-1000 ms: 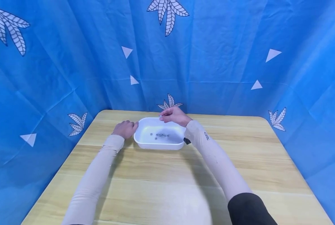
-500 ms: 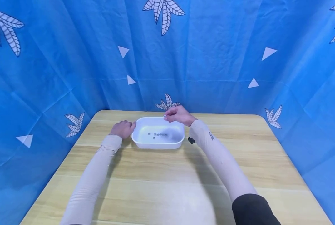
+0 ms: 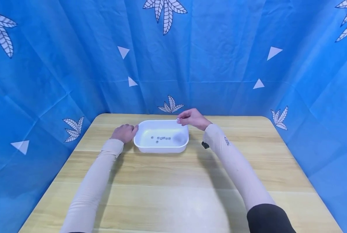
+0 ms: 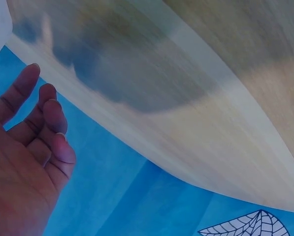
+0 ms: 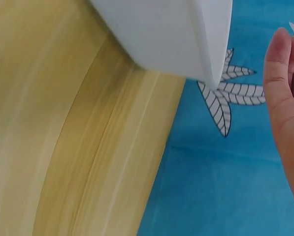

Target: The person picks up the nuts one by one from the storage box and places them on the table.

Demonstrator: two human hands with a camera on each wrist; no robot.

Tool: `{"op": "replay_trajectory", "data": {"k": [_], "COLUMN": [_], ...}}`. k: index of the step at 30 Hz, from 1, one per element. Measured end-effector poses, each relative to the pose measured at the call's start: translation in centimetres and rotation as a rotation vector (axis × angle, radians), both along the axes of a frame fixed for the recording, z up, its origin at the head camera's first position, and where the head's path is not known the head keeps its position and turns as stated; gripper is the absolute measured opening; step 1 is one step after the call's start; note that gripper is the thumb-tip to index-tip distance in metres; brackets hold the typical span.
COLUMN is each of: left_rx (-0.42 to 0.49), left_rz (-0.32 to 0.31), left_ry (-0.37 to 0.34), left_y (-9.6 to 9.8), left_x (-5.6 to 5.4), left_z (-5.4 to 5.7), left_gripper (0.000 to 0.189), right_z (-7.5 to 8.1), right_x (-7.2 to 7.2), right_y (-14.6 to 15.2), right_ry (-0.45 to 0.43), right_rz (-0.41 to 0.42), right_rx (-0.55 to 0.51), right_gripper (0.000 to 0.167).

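Observation:
A white tub (image 3: 161, 149) stands toward the back of the table, with several small silver metal nuts (image 3: 160, 138) scattered on its floor. My right hand (image 3: 194, 118) pinches another small shiny nut (image 3: 178, 120) between thumb and fingertips, above the tub's far right corner. In the right wrist view, that hand (image 5: 284, 88) is cut off by the frame edge and the nut is mostly hidden. Beside the tub's left end, my left hand (image 3: 124, 132) has its thumb side at the rim. The left wrist view shows its fingers (image 4: 23, 88) loosely bent, apart from the tub's wall.
The wooden table (image 3: 167, 187) has rounded far corners. A blue patterned curtain (image 3: 220, 58) hangs close behind its back edge and along both sides. A small black device (image 3: 205, 145) sits at the right wrist. Long pale sleeves cover both forearms.
My right hand has moved to the right above the tub, from mid-rim to the far right corner, still pinching the nut. My left hand keeps its place by the tub. The head view has shifted slightly.

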State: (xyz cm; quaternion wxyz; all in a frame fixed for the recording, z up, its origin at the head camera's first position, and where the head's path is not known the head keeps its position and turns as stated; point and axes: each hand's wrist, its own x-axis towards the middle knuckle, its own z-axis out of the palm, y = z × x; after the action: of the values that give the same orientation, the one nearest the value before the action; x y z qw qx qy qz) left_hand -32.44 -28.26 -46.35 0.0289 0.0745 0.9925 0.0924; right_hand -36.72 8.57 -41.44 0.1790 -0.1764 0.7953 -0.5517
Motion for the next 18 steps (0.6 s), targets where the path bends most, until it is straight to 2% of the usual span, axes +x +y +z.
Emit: {"op": "replay_trajectory", "data": {"k": [6,18], "left_rx": [0.006,0.001], "left_rz": [-0.002,-0.012], "left_ry": [-0.004,0.010], "left_y": [-0.3,-0.4], "left_x": [-0.5,-0.5], "left_z": [-0.5,-0.3], "left_gripper": [0.077,0.076], "right_z": [-0.3,-2.2], "right_x": [0.0,0.6], "right_y": [2.3,6.4], "right_ry": [0.000,0.026], "right_rz": [-0.044,-0.092], "right_rx": [0.012,-0.007], "right_gripper": [0.034,0.037]}}
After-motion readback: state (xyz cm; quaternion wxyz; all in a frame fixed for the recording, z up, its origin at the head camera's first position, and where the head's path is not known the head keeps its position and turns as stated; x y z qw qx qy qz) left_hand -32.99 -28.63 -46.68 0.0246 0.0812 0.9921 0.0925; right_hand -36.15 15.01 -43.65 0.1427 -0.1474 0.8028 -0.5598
